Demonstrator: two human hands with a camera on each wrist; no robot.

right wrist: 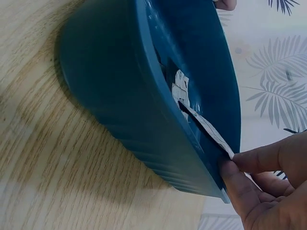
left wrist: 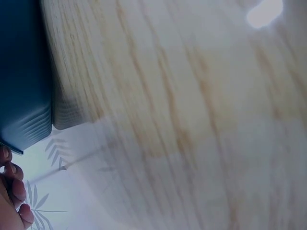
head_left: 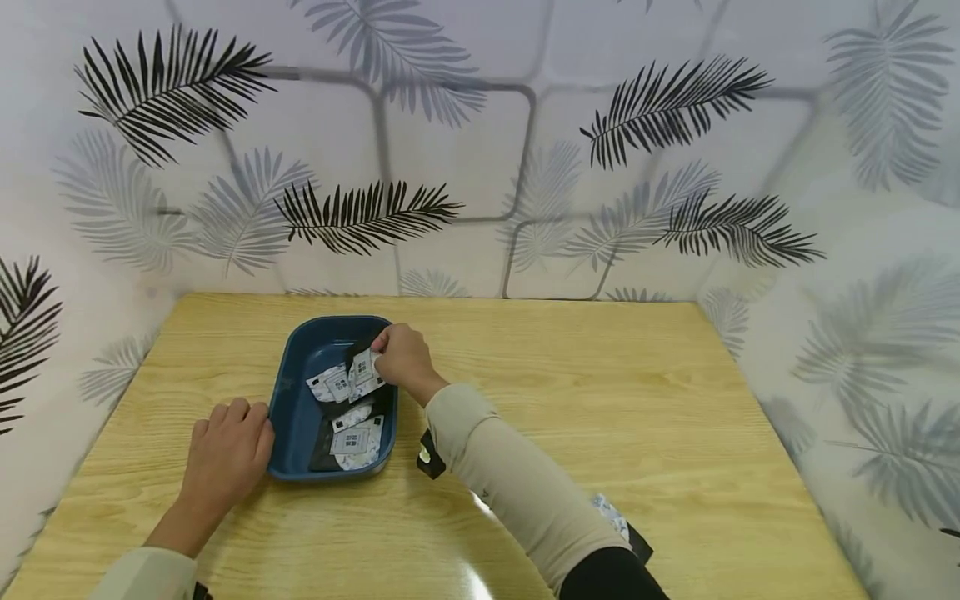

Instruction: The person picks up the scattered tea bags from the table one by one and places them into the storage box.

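A blue plastic bin (head_left: pixel 281 446) sits on the left part of the table, with several flat black-and-white packets (head_left: pixel 358 442) lying in it. At its far right corner my right hand (head_left: pixel 407 360) pinches one such packet (head_left: pixel 364 371) between thumb and fingertips. The right wrist view shows this packet (right wrist: pixel 211 132) nearly edge-on, tilted down into the bin. My left hand (head_left: pixel 228 450) is beside the bin's left side, its thumb side right at the rim. In the left wrist view, its loosely bent fingers (left wrist: pixel 18 189) appear by the bin's rim.
Another black-and-white packet (head_left: pixel 611 512) lies on the table (head_left: pixel 675 400) at the right front, partly hidden by my right sleeve. A small black device (head_left: pixel 429 465) shows under my right wrist. Behind the table hangs a leaf-patterned cloth (head_left: pixel 465 150).
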